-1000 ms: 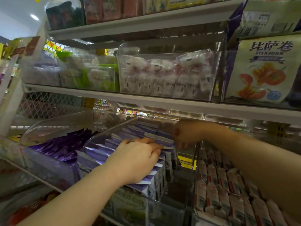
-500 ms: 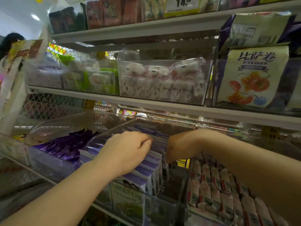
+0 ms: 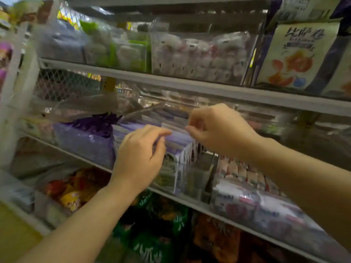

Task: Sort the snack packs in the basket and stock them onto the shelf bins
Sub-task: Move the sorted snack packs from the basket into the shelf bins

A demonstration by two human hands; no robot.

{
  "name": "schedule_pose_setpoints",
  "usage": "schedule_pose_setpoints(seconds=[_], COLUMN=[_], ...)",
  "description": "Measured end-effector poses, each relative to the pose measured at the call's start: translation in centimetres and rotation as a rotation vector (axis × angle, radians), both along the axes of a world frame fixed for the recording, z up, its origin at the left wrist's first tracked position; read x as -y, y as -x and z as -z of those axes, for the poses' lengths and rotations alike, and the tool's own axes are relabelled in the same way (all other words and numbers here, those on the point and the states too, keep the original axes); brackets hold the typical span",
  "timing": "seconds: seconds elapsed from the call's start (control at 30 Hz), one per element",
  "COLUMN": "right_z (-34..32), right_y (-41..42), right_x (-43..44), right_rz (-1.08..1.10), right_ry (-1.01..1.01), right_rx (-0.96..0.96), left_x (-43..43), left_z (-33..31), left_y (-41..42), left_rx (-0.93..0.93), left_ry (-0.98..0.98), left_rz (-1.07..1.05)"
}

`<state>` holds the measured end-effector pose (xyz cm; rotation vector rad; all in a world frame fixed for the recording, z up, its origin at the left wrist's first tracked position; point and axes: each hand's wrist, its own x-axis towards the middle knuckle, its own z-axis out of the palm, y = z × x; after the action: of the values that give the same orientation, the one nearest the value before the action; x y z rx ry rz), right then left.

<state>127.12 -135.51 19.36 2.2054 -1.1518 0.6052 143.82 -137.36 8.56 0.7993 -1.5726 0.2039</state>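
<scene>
1. We see both hands at the front of a clear bin (image 3: 195,179) on the middle shelf (image 3: 190,204). The bin holds a row of purple-and-white snack packs (image 3: 178,141) standing on edge, one behind the other.
2. The left hand (image 3: 138,158) sits over the near end of the row. Its fingers are curled, and its forefinger and thumb close around the top edges of the front packs.
3. The right hand (image 3: 222,130) is just beside it, a little further back and higher. Its fingers are bent inward, and thumb and forefinger appear to pinch the top edge of one pack, though the blur keeps us from being sure.
4. The two hands are close together but do not touch; pack tops show between them.
5. Left of this bin, another clear bin holds dark purple wrappers (image 3: 98,124). To the right, red-and-white packs (image 3: 245,173) lie in rows in a neighbouring bin.
6. On the shelf above we make out a bin of white-and-pink packs (image 3: 199,56), one of green-and-white packs (image 3: 121,52), and a pale pouch with orange fruit printed on it (image 3: 292,57).
7. Below, green bags (image 3: 152,242) and yellow-and-red bags (image 3: 72,192) fill the lower shelf.
</scene>
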Motion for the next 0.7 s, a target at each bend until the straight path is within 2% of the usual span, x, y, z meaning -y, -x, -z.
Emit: schedule_pose_setpoints(seconds=[0.13, 0.27, 0.47, 0.57, 0.7], right_z=[7.1, 15.3, 30.3, 37.7, 46.2], right_y=[-3.3, -6.5, -11.4, -13.4, -15.4], right_x=[-3.5, -4.6, -4.1, -3.3, -2.2], right_rz=[-0.146, -0.214, -0.230, -0.212, -0.204], right_ry=[-0.069, -0.210, -0.572, -0.784, -1.080], right_rx=[-0.071, -0.112, -0.129, -0.238, -0.387], left_x=[-2.6, -4.7, -8.3, -10.2, -12.5], left_z=[6.8, 14.6, 29.4, 35.7, 42.8], left_y=[-1.0, -3.6, -10.0, -13.0, -15.2], left_rx=[-0.080, -0.121, -0.221, -0.277, -0.233], left_ry=[0.056, -0.091, -0.583, -0.898, -1.294], left_rz=[-0.094, -0.117, -0.271, -0.341, -0.339])
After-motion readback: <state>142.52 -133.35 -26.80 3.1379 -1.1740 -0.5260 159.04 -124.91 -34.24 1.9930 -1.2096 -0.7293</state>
